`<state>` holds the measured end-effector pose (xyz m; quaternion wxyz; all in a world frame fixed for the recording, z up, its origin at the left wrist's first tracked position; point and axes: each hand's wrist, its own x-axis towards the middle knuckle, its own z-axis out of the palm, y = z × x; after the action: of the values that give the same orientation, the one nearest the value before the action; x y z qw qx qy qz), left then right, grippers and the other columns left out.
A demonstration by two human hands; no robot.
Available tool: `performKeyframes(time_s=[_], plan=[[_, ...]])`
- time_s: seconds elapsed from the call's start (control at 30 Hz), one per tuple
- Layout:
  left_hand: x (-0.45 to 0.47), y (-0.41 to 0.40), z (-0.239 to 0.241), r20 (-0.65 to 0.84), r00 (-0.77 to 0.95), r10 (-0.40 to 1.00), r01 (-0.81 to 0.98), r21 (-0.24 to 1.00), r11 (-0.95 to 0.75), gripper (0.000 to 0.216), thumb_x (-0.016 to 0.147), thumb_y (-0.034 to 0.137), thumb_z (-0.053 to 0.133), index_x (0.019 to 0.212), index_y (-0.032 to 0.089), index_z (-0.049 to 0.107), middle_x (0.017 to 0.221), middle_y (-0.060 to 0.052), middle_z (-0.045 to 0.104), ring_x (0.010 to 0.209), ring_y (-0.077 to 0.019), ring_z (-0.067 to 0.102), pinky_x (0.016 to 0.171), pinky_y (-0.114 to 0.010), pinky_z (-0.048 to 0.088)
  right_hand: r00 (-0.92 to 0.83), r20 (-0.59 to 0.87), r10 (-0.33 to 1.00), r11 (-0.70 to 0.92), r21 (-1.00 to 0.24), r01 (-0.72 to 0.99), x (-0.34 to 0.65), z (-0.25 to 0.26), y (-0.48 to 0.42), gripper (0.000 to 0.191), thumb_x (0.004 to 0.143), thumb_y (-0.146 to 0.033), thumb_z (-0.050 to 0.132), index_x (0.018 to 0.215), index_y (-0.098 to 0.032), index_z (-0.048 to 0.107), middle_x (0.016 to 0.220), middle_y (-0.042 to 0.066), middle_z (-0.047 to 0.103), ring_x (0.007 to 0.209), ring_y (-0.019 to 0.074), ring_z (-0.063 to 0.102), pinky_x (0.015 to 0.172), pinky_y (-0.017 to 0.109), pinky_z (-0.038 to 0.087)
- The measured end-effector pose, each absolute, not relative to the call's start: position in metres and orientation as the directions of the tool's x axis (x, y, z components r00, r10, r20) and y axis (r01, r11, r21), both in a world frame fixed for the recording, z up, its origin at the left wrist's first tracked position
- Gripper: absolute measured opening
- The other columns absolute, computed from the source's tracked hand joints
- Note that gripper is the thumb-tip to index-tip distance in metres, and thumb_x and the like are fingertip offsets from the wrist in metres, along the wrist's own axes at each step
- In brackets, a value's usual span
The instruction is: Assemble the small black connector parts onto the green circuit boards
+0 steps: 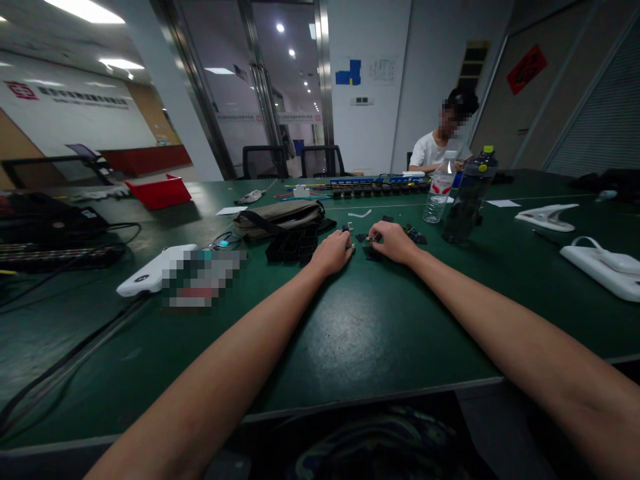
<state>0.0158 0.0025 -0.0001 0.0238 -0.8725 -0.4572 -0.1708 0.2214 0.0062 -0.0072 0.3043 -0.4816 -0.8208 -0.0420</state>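
Both of my arms reach forward over the green table [345, 333]. My left hand [333, 252] is closed, its fingers curled beside a group of black open-topped boxes [290, 245]. A small pale bit shows at its fingertips, too small to name. Across a narrow gap, my right hand [393, 241] is bent down with thumb and fingers pinched together over small dark pieces. Something tiny with a green tint shows at its fingertips; its kind is unclear. More small dark parts [414, 235] lie just right of that hand.
Beyond my left hand lies a grey-brown pouch [280, 219]. A clear bottle [440, 190] and a large dark bottle [467, 200] stand right of my right hand. Farther back are a row of black parts [370, 190], a red bin [159, 192] and a seated person [440, 143]. A white device [155, 270] sits left.
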Motion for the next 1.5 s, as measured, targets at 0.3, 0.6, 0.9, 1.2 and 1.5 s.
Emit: performKeyframes(time_s=[0.3,0.6,0.9,1.2,1.5], plan=[[0.019,0.0,-0.005,0.369,0.511,0.776,0.752,0.246,-0.612,0.035,0.08,0.023,0.059,0.113,0.018,0.049,0.108,-0.012,0.067,0.101,-0.0283,0.066,0.087,-0.039,0.053,-0.472,0.527,0.707,0.674,-0.299,0.676,0.201,-0.006,-0.003,0.029,0.07,-0.006,0.063,0.096,-0.014,0.073,0.09,0.006,0.069,0.074,0.0153,0.064,0.076,0.027,0.05],[0.02,0.009,-0.014,0.395,0.539,0.744,0.721,0.241,-0.65,0.035,0.091,0.033,0.057,0.122,0.018,0.049,0.119,-0.012,0.066,0.112,-0.0267,0.064,0.096,-0.04,0.05,-0.326,0.48,0.814,0.575,-0.587,0.571,0.198,-0.011,-0.002,0.051,0.073,0.001,0.049,0.117,-0.014,0.068,0.087,0.003,0.074,0.078,0.0144,0.07,0.081,0.027,0.053],[0.024,0.002,-0.008,0.334,0.472,0.816,0.827,0.154,-0.541,0.027,0.094,0.026,0.051,0.119,0.015,0.055,0.118,-0.015,0.066,0.111,-0.0269,0.064,0.096,-0.038,0.05,-0.293,0.433,0.852,0.435,-0.278,0.856,0.188,-0.018,0.016,0.047,0.089,-0.016,0.05,0.135,-0.016,0.058,0.14,0.014,0.056,0.13,0.0258,0.053,0.11,0.041,0.04],[0.026,-0.002,-0.007,0.326,0.378,0.867,0.871,0.191,-0.452,0.03,0.096,0.029,0.052,0.122,0.015,0.053,0.119,-0.015,0.066,0.112,-0.0272,0.064,0.095,-0.038,0.05,-0.341,0.201,0.918,0.373,-0.152,0.915,0.177,-0.012,0.042,0.059,0.094,-0.029,0.044,0.152,-0.031,0.036,0.159,0.012,0.035,0.142,0.0337,0.04,0.11,0.06,0.032],[0.023,0.0,-0.008,0.34,0.387,0.857,0.857,0.209,-0.47,0.028,0.095,0.031,0.055,0.12,0.018,0.055,0.116,-0.012,0.067,0.11,-0.0262,0.065,0.093,-0.036,0.051,-0.389,0.258,0.884,0.436,-0.157,0.886,0.188,-0.016,0.038,0.051,0.093,-0.024,0.046,0.143,-0.022,0.049,0.143,0.01,0.057,0.13,0.0292,0.054,0.106,0.048,0.042]])
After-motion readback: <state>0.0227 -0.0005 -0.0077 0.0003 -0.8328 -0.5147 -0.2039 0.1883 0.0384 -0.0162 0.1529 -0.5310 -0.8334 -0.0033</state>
